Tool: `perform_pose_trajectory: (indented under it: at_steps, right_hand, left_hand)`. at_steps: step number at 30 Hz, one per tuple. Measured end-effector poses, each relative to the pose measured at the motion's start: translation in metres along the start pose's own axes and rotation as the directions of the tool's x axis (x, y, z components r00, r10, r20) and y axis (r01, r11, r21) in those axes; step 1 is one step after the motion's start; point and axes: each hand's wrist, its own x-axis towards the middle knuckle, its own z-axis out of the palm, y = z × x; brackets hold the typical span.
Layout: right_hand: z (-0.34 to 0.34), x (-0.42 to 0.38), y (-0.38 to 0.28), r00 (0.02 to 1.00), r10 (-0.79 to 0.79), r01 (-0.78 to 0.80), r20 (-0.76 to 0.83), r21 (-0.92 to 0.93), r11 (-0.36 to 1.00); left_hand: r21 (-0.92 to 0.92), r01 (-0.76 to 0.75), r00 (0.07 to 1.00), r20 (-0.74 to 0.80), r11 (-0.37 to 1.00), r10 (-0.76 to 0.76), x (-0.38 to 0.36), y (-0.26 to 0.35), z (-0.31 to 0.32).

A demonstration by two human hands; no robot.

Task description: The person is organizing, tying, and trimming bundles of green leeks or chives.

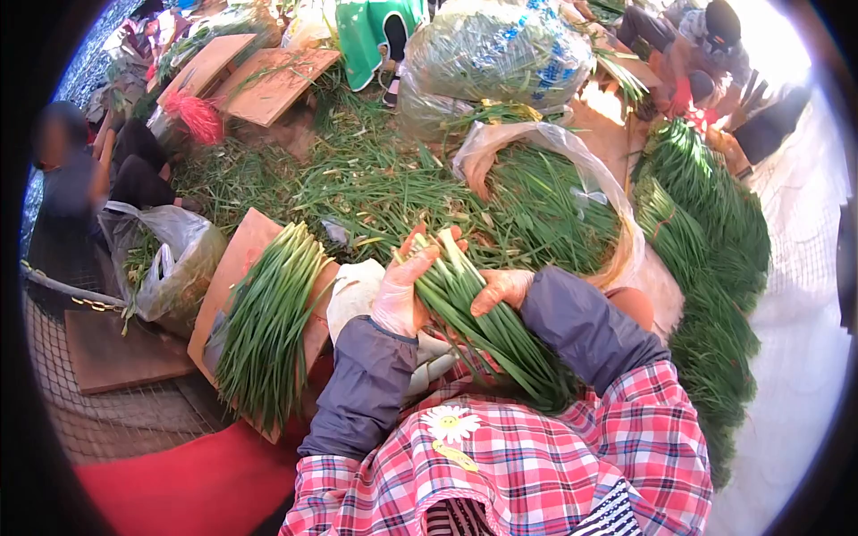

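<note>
A bunch of garlic chives (496,326) slants across my lap, its pale stem ends up and its green leaves down to the right. My left hand (407,286) is closed around the pale ends from the left. My right hand (502,290) grips the same bunch from the right, its thumb lying over the stems. To the left, a larger pile of chives (277,313) lies on a wooden board (246,237), pale ends pointing up. The fingers behind the bunch are partly hidden.
Loose green leaves (384,192) cover the ground ahead. An open plastic bag (617,192) and a big stuffed bag (492,67) lie beyond. Chive bundles (715,268) line the right side. A white bag (174,259) stands left. Other people sit at upper left and upper right.
</note>
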Motion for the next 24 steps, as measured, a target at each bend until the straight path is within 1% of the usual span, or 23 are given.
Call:
perform_pose_trajectory:
  at_steps: [1,2,5,6,7,8,9,10,11,12,13,14,15,16,17,18,19,21,22,23,24]
  right_hand:
    - [0.007,0.0,-0.008,0.997,0.048,-0.048,0.061,-0.002,0.999]
    - [0.013,0.0,-0.014,0.996,0.066,-0.065,0.067,-0.012,0.998]
    - [0.015,0.014,-0.009,0.975,0.082,-0.085,0.208,0.008,0.996]
    - [0.014,0.011,-0.01,0.981,0.035,-0.031,0.189,-0.022,0.999]
    - [0.017,0.011,-0.013,0.99,0.038,-0.037,0.139,-0.009,0.999]
    - [0.021,0.011,-0.019,1.0,0.022,-0.022,0.004,-0.059,0.998]
    - [0.02,0.008,-0.027,0.991,0.008,-0.024,-0.136,-0.115,0.993]
    - [0.013,0.008,-0.032,0.997,-0.051,0.031,-0.061,-0.291,0.956]
    - [-0.005,0.006,-0.024,0.971,-0.11,-0.045,-0.211,-0.618,0.785]
    - [-0.025,-0.003,-0.013,0.919,-0.22,-0.176,-0.326,-0.841,0.512]
    - [-0.031,-0.016,-0.001,0.797,0.012,-0.586,-0.604,-0.768,0.259]
    - [-0.096,-0.025,0.052,0.836,0.038,-0.518,-0.548,-0.809,-0.277]
    - [-0.104,-0.05,0.058,0.705,-0.004,-0.69,-0.709,-0.685,-0.233]
    - [-0.109,-0.066,0.053,0.542,-0.041,-0.831,-0.84,-0.527,-0.178]
    - [-0.1,-0.079,0.044,0.592,-0.22,-0.771,-0.775,-0.624,0.123]
    - [-0.077,-0.094,0.023,0.589,-0.243,-0.595,-0.771,-0.617,0.515]
    - [-0.066,-0.095,0.012,0.54,-0.261,-0.509,-0.8,-0.557,0.656]
    - [-0.017,-0.098,-0.016,0.524,-0.298,-0.461,-0.798,-0.56,0.689]
    - [-0.009,-0.097,-0.015,0.642,-0.242,-0.359,-0.727,-0.564,0.744]
    - [0.0,-0.097,-0.01,0.748,-0.19,-0.262,-0.636,-0.546,0.796]
    - [0.021,-0.094,-0.013,0.869,-0.13,-0.206,-0.477,-0.589,0.782]
  left_hand:
    - [-0.067,0.011,0.996,0.085,0.998,-0.006,-0.002,0.003,0.002]
    - [-0.131,0.027,0.985,0.17,0.991,-0.005,-0.003,0.008,0.004]
    - [0.181,0.038,0.97,0.23,0.983,-0.08,-0.008,0.025,0.018]
    - [0.22,0.021,0.978,0.198,0.975,-0.066,-0.008,0.025,0.031]
    - [0.242,-0.048,0.977,0.214,0.969,-0.005,-0.006,0.028,0.031]
    - [0.265,-0.117,0.972,0.23,0.957,0.055,-0.004,0.036,0.029]
    - [0.346,-0.244,0.965,0.181,0.906,0.191,-0.007,0.047,0.039]
    - [0.317,-0.385,0.922,0.183,0.867,0.342,-0.005,0.065,0.032]
    - [0.28,-0.488,0.873,0.149,0.827,0.464,-0.001,0.093,0.006]
    - [0.225,-0.604,0.792,0.068,0.764,0.606,-0.011,0.12,0.004]
    - [0.18,-0.717,0.682,-0.018,0.673,0.731,-0.024,0.148,0.002]
    - [0.111,-0.773,0.631,0.036,0.625,0.775,-0.03,0.179,-0.024]
    - [0.039,-0.82,0.572,0.092,0.571,0.815,-0.032,0.2,-0.047]
    - [0.045,-0.833,0.554,0.099,0.552,0.827,-0.029,0.206,-0.052]
    - [0.056,-0.84,0.542,0.093,0.54,0.835,-0.03,0.208,-0.058]
    - [0.073,-0.842,0.539,0.084,0.535,0.838,-0.034,0.21,-0.063]
    - [0.094,-0.845,0.533,0.071,0.526,0.843,-0.033,0.208,-0.064]
    - [0.121,-0.854,0.514,0.056,0.506,0.856,-0.026,0.197,-0.056]
    - [0.098,-0.853,0.515,-0.002,0.513,0.857,-0.022,0.191,-0.053]
    - [0.086,-0.849,0.525,0.01,0.522,0.851,-0.019,0.187,-0.054]
    - [0.074,-0.843,0.535,0.02,0.532,0.845,-0.016,0.184,-0.056]
